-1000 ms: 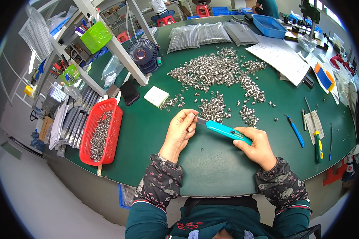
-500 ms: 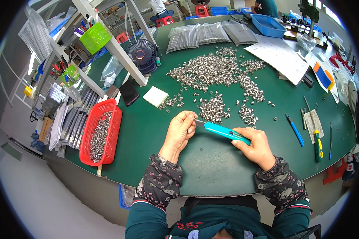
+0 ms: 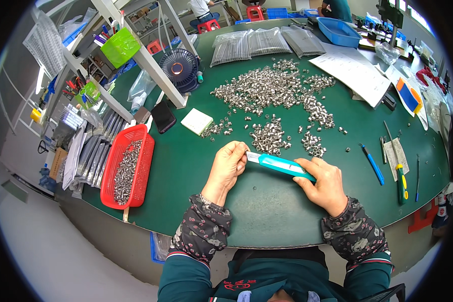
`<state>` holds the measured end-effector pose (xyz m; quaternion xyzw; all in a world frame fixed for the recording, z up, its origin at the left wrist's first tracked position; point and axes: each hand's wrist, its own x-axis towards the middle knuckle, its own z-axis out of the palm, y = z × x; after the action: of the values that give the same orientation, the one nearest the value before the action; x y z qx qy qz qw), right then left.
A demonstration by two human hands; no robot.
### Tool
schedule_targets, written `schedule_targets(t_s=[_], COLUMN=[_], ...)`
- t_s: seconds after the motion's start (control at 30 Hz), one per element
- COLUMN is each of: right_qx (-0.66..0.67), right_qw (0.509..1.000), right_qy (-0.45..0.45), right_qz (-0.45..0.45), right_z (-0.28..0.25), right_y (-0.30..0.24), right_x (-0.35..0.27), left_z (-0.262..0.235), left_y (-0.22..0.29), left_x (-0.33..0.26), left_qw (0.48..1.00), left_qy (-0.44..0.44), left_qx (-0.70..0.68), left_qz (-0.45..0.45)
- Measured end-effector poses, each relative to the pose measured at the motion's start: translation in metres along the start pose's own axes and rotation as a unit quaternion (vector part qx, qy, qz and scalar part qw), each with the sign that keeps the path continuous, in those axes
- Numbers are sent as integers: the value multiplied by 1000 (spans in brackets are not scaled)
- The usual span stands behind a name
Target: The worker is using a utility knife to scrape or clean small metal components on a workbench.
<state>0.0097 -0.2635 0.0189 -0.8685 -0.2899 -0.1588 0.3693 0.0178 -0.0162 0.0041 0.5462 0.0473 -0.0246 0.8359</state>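
Note:
A teal utility knife [image 3: 279, 163] lies across my right hand [image 3: 323, 182], which is closed around its handle. Its bare blade [image 3: 253, 157] points left, toward my left hand [image 3: 227, 168]. There, thumb and fingers are pinched together at the blade's tip; whatever sits between them is mostly hidden, too small to name. Just beyond the knife lies a small heap of short silver metal rings [image 3: 269, 138], with a smaller cluster [image 3: 313, 145] to its right. A far larger pile of the same rings [image 3: 267, 88] spreads behind them.
A red basket [image 3: 147, 166] of small metal parts stands left, near a phone [image 3: 163, 118] and a pale pad [image 3: 196, 122]. A blue-handled tool [image 3: 372, 165] and a green-yellow screwdriver [image 3: 401, 186] lie right. A fan [image 3: 179, 70] and bagged tubes [image 3: 269, 42] are farther back.
The knife has turned slightly in my right hand, so more of the blade's flat side shows. Both hands have stayed nearly in place.

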Motion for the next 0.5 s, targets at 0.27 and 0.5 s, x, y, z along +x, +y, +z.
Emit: schedule_targets(t_s=[0.27,0.5], right_qx=[-17,-33], right_qw=[1000,999], right_qy=[14,10], right_qz=[-23,-37], right_z=[0,0], right_y=[1,2], right_x=[0,0], left_z=[3,-3], left_y=[3,7], left_x=[0,0], left_qw=[998,996], left_qy=[31,8], left_qx=[41,60], left_qz=[-28,-60])
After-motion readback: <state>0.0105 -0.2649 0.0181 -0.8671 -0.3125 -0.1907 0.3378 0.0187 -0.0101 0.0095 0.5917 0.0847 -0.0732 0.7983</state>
